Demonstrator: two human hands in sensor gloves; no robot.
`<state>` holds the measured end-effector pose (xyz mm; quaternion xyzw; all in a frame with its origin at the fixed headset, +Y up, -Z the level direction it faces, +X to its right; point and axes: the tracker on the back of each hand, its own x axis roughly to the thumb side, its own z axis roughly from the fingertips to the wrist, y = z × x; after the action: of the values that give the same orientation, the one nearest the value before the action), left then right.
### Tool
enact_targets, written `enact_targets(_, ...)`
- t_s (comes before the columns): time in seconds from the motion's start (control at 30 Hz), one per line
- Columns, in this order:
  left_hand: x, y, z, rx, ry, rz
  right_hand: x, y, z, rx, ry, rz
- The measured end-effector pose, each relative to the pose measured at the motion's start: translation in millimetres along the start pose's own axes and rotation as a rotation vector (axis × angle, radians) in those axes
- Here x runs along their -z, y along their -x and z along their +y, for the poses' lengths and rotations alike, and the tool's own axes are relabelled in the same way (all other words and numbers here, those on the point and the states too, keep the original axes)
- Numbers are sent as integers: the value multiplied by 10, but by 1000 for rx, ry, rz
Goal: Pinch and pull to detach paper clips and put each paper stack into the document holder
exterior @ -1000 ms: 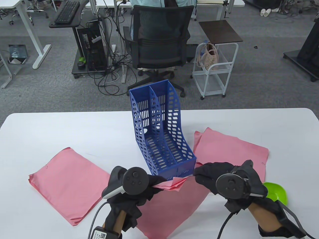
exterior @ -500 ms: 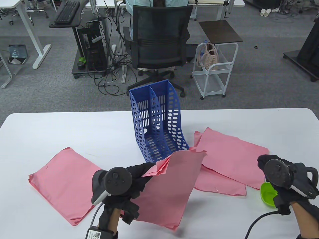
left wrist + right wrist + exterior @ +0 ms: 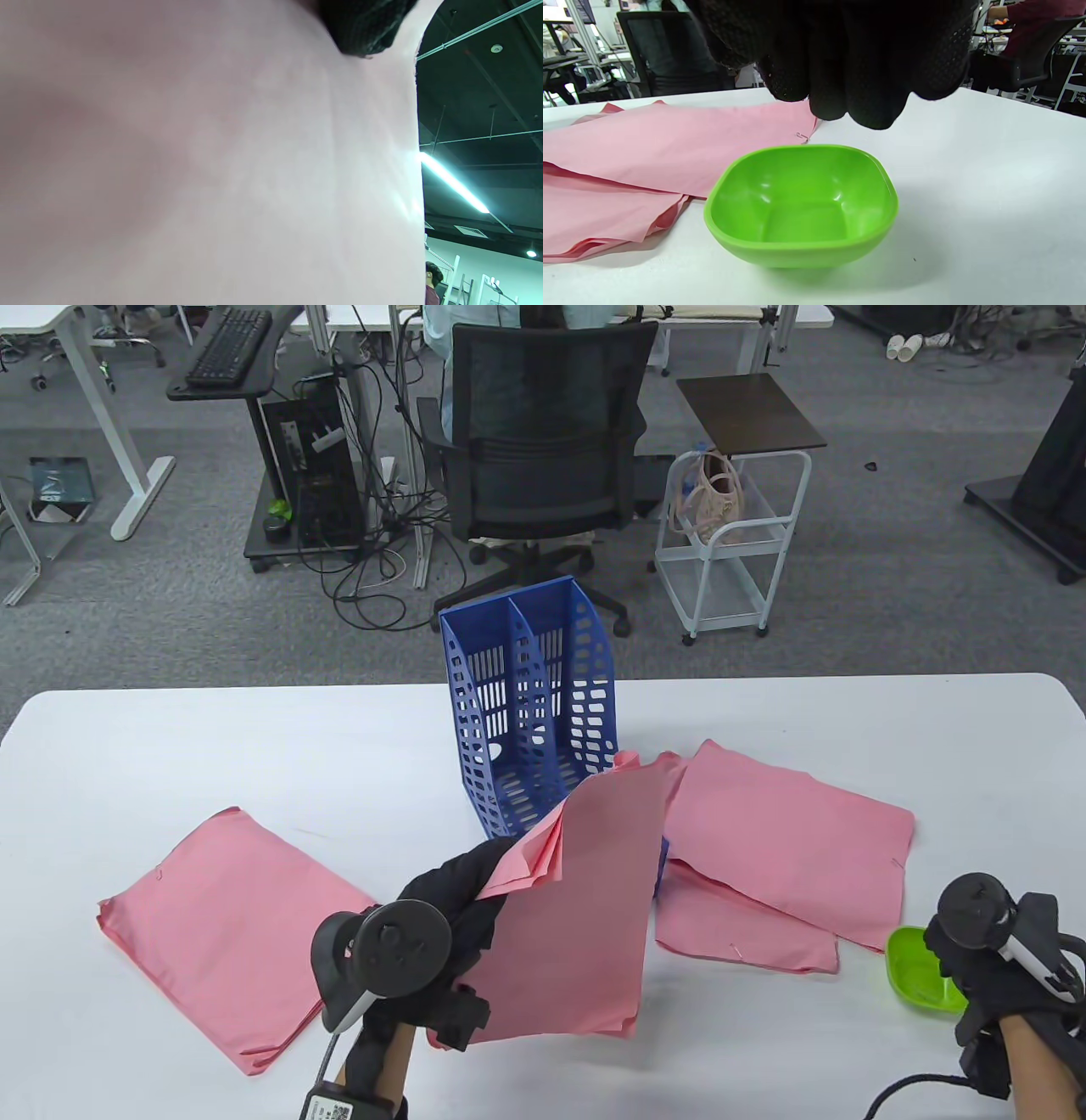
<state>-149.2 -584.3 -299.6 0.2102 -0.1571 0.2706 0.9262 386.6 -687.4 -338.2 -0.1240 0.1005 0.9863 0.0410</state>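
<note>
My left hand [image 3: 475,886] grips a pink paper stack [image 3: 577,916] by its left corner and holds it lifted and tilted in front of the blue document holder [image 3: 543,687]. In the left wrist view this pink paper stack [image 3: 212,169] fills the frame, with one gloved fingertip [image 3: 365,29] at the top. My right hand [image 3: 976,959] hovers over the green bowl [image 3: 916,980] at the table's right. Its fingertips [image 3: 848,97] hang bunched together above the green bowl [image 3: 801,207], which looks empty. No clip shows between them.
A pink stack [image 3: 221,925] lies at the left. Two more overlap at the right, an upper one [image 3: 789,831] and a lower one [image 3: 738,929]. A paper clip [image 3: 801,136] sits on the upper stack's corner near the bowl. An office chair [image 3: 543,441] stands beyond the table.
My right hand left the held stack and moved right and back to above the green bowl. My left hand raised the stack and tilted it up towards the holder.
</note>
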Motion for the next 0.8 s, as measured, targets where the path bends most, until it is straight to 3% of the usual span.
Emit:
enact_targets(0.2, 121, -301, 163, 91, -3, -5, 17, -134, -138, 1, 68, -78)
enact_targets(0.53, 476, -814, 551, 310, -73, 228, 97, -359, -129, -1, 130, -226)
enact_targets(0.8, 937, -708, 400, 382, -60, 368, 37, -273, -207, 71, 177, -229)
